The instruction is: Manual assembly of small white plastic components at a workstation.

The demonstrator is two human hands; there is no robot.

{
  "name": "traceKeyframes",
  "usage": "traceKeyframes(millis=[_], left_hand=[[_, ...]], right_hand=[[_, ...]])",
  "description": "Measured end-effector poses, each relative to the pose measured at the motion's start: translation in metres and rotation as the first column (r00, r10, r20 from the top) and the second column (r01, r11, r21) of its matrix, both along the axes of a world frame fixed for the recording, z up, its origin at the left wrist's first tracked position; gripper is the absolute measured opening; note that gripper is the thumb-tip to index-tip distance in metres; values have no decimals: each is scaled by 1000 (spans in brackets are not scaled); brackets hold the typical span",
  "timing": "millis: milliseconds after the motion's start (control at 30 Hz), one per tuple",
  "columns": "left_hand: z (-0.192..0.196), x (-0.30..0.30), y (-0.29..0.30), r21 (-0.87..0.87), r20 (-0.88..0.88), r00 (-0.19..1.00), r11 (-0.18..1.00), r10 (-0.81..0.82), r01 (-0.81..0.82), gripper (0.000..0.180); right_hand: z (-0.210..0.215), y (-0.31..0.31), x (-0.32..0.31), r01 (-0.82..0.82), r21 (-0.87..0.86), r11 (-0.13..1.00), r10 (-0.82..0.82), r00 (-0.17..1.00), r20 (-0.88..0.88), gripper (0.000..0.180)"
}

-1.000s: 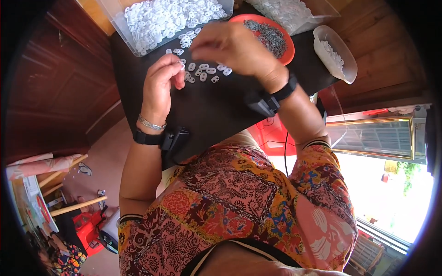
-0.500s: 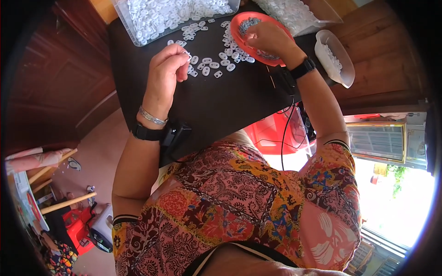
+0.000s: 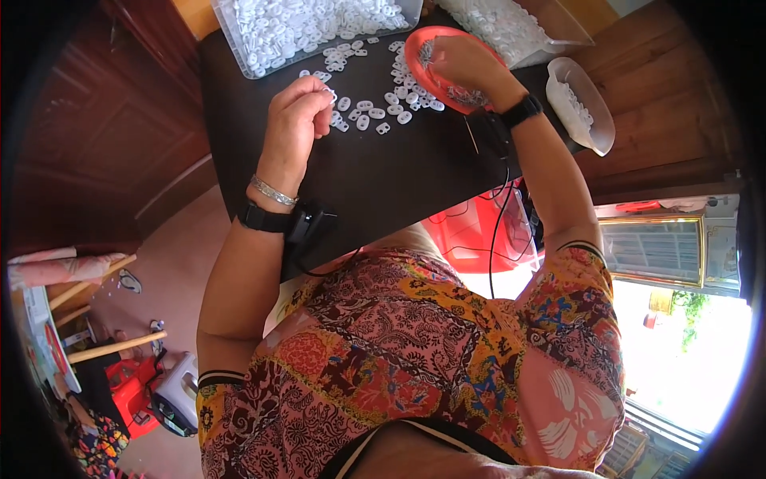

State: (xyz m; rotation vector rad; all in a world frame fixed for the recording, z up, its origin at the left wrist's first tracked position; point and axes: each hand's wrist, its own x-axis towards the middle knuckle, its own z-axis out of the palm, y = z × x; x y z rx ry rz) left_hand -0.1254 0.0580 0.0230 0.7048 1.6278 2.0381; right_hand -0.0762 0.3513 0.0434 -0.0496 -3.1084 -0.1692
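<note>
My left hand [image 3: 297, 113] is closed above the dark table [image 3: 371, 180], pinching a small white plastic piece [image 3: 330, 94] between thumb and forefinger. Just right of it lie several loose white oval two-holed pieces [image 3: 365, 105]. My right hand [image 3: 477, 68] reaches over a red plate [image 3: 410, 56], its fingers curled down into the small grey metal pieces [image 3: 426, 53]. The fingertips are hidden behind the hand, so what they grip, if anything, does not show.
A clear bin [image 3: 252, 72] heaped with white pieces stands at the far left. Another clear container [image 3: 562, 38] of white pieces is at the far right, near a small white scoop-shaped dish [image 3: 600, 132]. A thin stick [image 3: 472, 136] lies below the plate; a cable [image 3: 495, 231] hangs from my right wrist.
My right hand has shifted slightly and its fingers now point lower into the plate. The left hand keeps its pinch. The whole view has shifted a little.
</note>
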Motion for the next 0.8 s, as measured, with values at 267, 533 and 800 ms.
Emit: traceKeyframes(millis=[267, 533, 800], left_hand=[[1, 3, -1, 82, 32, 996, 992, 89, -91, 17], [1, 8, -1, 123, -29, 986, 980, 162, -158, 12], [2, 10, -2, 72, -138, 975, 983, 176, -168, 12]], right_hand=[[35, -55, 18, -129, -916, 381, -27, 988, -150, 26], [17, -117, -8, -141, -990, 10, 27, 990, -141, 21], [4, -122, -4, -191, -981, 17, 45, 981, -190, 19]])
